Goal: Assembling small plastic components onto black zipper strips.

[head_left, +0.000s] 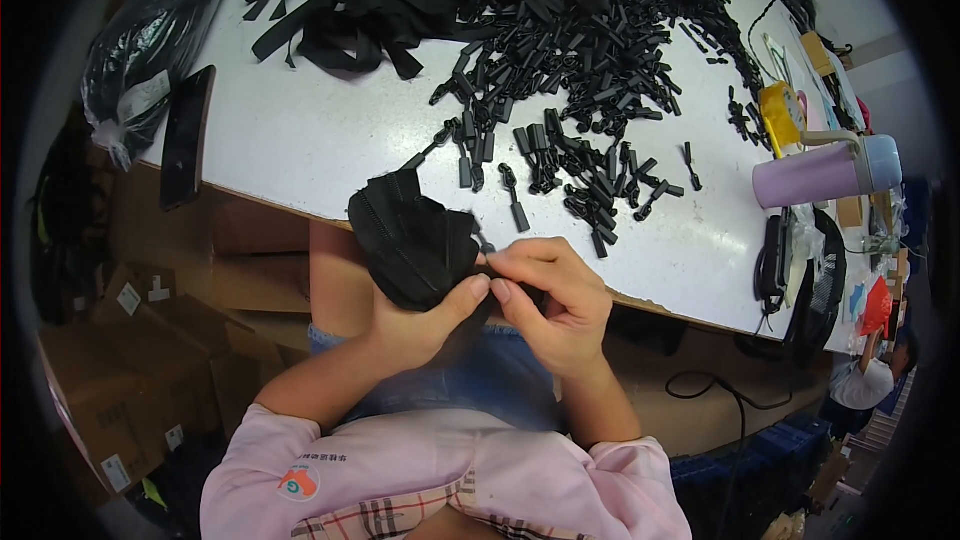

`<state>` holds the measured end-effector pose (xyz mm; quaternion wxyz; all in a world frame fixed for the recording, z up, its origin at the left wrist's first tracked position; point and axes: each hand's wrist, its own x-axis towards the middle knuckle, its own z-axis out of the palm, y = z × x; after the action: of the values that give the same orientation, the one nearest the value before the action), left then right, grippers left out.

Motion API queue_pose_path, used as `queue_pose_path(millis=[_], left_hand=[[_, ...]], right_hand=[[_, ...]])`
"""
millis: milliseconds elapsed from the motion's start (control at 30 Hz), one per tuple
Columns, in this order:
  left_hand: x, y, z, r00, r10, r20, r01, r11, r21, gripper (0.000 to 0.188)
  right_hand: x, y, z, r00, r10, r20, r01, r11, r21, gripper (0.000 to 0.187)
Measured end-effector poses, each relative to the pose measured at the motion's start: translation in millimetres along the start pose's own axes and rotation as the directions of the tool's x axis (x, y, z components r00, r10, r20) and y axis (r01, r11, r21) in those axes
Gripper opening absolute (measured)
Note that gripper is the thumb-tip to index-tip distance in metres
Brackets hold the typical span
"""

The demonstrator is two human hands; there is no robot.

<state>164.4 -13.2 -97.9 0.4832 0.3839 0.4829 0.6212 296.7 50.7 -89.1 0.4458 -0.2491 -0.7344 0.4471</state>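
My left hand [428, 325] is closed around a bundle of black zipper tape [410, 240], folded over and hanging above my lap at the table's edge. With thumb and fingers pinched, my right hand [555, 300] meets the left thumb at the tape's right end. Between its fingertips is a small dark zipper slider [484, 244], mostly hidden by the fingers. Just beyond my hands, a loose zipper slider [514, 198] with a long pull lies on the white table [330, 140].
A large heap of black zipper sliders [590, 60] covers the table's far middle. Black tape strips [370, 0] lie at the far left, near a phone [187, 138] overhanging the edge. A lilac bottle [815, 172] lies right. Cardboard boxes [130, 380] stand below left; another person [868, 380] is far right.
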Motion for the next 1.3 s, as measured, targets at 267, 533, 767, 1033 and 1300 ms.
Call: queue_pose_path(millis=[267,533,767,1033,1300], left_hand=[[0.1,8.2,1.9,0.992,0.125,0.027,-0.126,0.990,0.059,0.021],[1.9,18.6,0.7,0.992,-0.115,0.051,0.121,0.983,-0.135,0.017],[1.9,18.0,4.3,0.992,-0.123,0.022,0.124,0.980,-0.156,0.016],[2.1,17.4,7.4,0.999,0.015,0.051,-0.010,0.996,-0.084,0.019],[2.5,22.8,6.3,0.999,0.030,0.037,-0.030,0.999,0.017,0.017]], right_hand=[[-12.2,-10.8,16.2,0.903,0.423,-0.081,-0.349,0.829,0.437,0.010],[-6.1,-2.7,1.1,0.798,0.504,0.331,-0.547,0.373,0.750,0.007],[-8.0,-8.3,13.5,0.842,0.525,0.128,-0.462,0.577,0.674,0.005],[-12.8,-7.9,13.5,0.850,0.520,0.081,-0.429,0.597,0.678,0.006],[-16.2,-2.2,14.4,0.923,0.383,0.049,-0.366,0.828,0.426,0.003]])
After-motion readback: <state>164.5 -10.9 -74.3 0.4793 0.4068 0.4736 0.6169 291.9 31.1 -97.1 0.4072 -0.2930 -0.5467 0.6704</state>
